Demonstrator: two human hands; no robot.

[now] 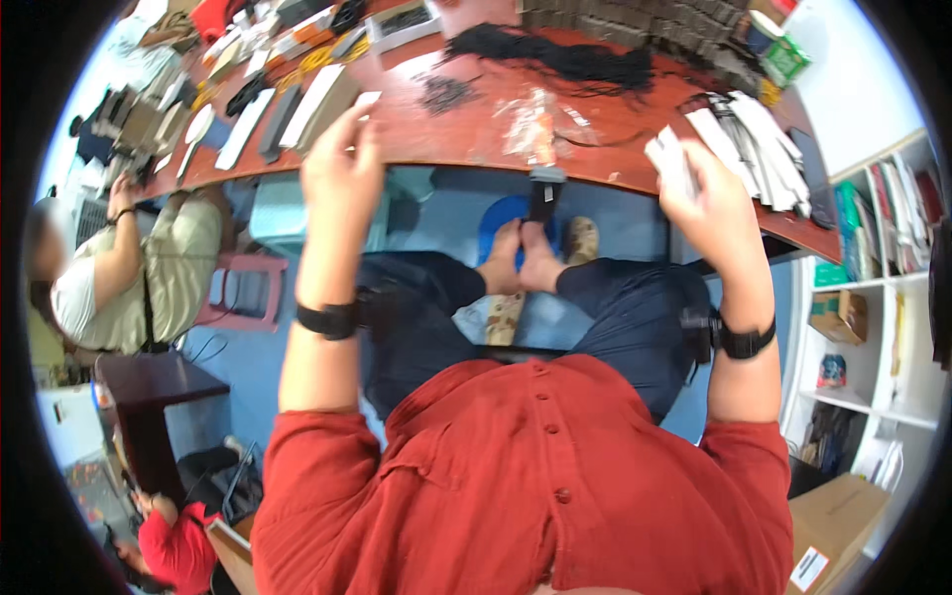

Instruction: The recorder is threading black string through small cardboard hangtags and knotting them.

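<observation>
My left hand point(342, 164) is raised over the table's near edge at the left. Its fingers are slightly curled and apart. A small white piece point(369, 98) shows by its fingertips; I cannot tell whether they touch. Beside this hand stands a pale, long box stack point(322, 104), with a dark grey strip-like box point(281, 124) to its left. My right hand point(709, 198), at the right part of the edge, is closed around a narrow white folded piece point(672, 164), perhaps a flat carton. Close to it lies a pile of long white strips point(744, 144).
The red-brown table point(416, 139) holds a black cord bundle point(555, 55), small black pieces point(446, 94), clear plastic bags point(540, 124) and stacked brown cartons point(635, 22). A phone-like dark slab point(811, 164) lies right. White shelves point(873, 327) stand right; another person point(139, 268) sits left.
</observation>
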